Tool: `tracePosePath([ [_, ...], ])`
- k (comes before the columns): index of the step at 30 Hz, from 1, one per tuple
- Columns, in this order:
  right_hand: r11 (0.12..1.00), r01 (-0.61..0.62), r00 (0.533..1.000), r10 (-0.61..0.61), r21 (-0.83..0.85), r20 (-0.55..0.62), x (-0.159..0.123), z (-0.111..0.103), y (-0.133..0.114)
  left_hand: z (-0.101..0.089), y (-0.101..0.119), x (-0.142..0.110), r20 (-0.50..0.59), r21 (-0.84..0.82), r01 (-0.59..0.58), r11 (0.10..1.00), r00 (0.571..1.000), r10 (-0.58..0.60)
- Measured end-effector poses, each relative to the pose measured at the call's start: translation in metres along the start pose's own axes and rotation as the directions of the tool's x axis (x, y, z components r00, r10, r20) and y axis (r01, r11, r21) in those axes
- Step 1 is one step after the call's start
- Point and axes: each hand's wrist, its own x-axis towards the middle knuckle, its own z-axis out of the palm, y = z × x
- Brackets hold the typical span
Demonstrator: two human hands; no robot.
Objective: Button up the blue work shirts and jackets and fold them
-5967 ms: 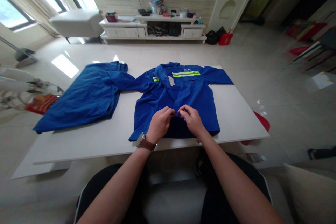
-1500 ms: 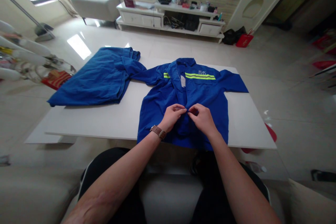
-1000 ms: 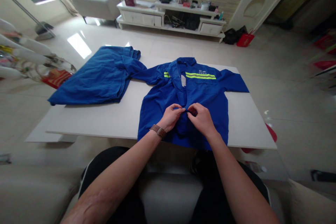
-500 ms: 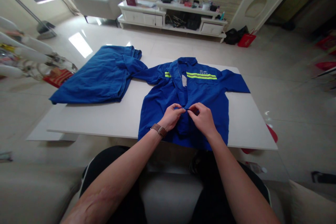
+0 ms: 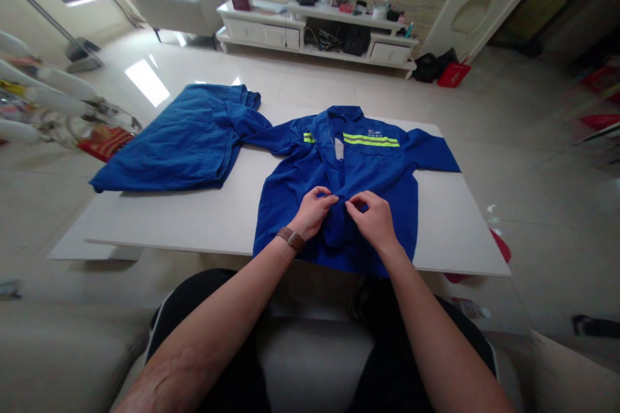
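Note:
A blue work jacket [image 5: 382, 174] with yellow-green reflective stripes lies front side up, its collar at the far side and its upper front parted. My left hand [image 5: 314, 211], with a brown watch strap on the wrist, pinches the jacket's front edge near the middle. Just to its right, my right hand [image 5: 372, 216] pinches the opposite part of the front, thumb and forefinger together. A small gap shows between the two sets of fingertips. Whether a button sits under the fingers is too small to make out.
The jacket rests on a white table [image 5: 194, 222]. Left of it lies a folded blue garment [image 5: 169, 142], touching the jacket's sleeve. Beyond stand a white TV cabinet [image 5: 271, 33] and a pale padded bench [image 5: 177, 6]. A red bag [image 5: 454, 73] is on the floor.
My hands have drawn slightly apart at the fingertips, the left one shifting a little left and up. The jacket's lower right side has pulled in slightly.

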Motion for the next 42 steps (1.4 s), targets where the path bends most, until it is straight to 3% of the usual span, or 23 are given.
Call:
tracePosePath([
  [2,0.999,-0.011,0.999,0.012,0.037,-0.035,0.001,-0.001,-0.001,0.000,0.000,-0.002,0.026,0.062,-0.041,0.997,0.999,0.039],
  [9,0.992,-0.067,0.998,0.067,0.105,0.005,0.004,0.001,-0.001,0.002,-0.001,-0.006,0.095,0.203,-0.138,0.969,0.988,0.121],
  [18,0.934,-0.248,0.967,0.255,0.255,0.008,0.005,0.001,-0.001,0.000,0.004,-0.006,0.158,0.328,-0.079,0.941,0.987,0.028],
  [21,0.888,-0.316,0.947,0.318,0.334,0.049,0.006,0.006,0.005,0.001,0.002,-0.005,0.161,0.401,-0.145,0.905,0.983,0.086],
  [24,0.858,-0.394,0.919,0.359,0.330,0.164,0.008,0.011,0.017,0.000,0.001,-0.003,0.197,0.484,-0.220,0.847,0.971,0.140],
  [26,0.910,-0.369,0.924,0.338,0.189,0.178,0.007,0.012,0.025,-0.003,0.003,-0.005,0.237,0.609,-0.294,0.737,0.954,0.184],
  [28,0.965,-0.261,0.956,0.263,-0.031,0.127,0.004,0.011,0.032,-0.009,0.008,-0.010,0.263,0.791,-0.347,0.504,0.937,0.231],
  [31,0.948,-0.140,0.981,0.171,-0.286,0.087,-0.002,0.009,0.039,-0.022,0.014,-0.019,0.179,0.977,-0.198,0.079,0.964,0.194],
  [33,0.921,-0.140,0.977,0.188,-0.363,0.098,-0.007,0.007,0.043,-0.033,0.011,-0.023,0.094,0.992,-0.084,-0.098,0.990,0.102],
  [35,0.900,-0.169,0.966,0.232,-0.402,0.115,-0.014,0.007,0.048,-0.046,0.003,-0.025,0.087,0.982,-0.082,-0.169,0.996,0.024],
  [38,0.879,-0.230,0.931,0.323,-0.417,0.168,-0.025,0.005,0.061,-0.063,-0.010,-0.023,0.131,0.973,-0.130,-0.190,0.991,-0.007],
  [42,0.864,-0.292,0.844,0.434,-0.410,0.314,-0.035,-0.005,0.081,-0.084,-0.009,-0.016,0.029,0.977,-0.026,-0.212,1.000,0.011],
])
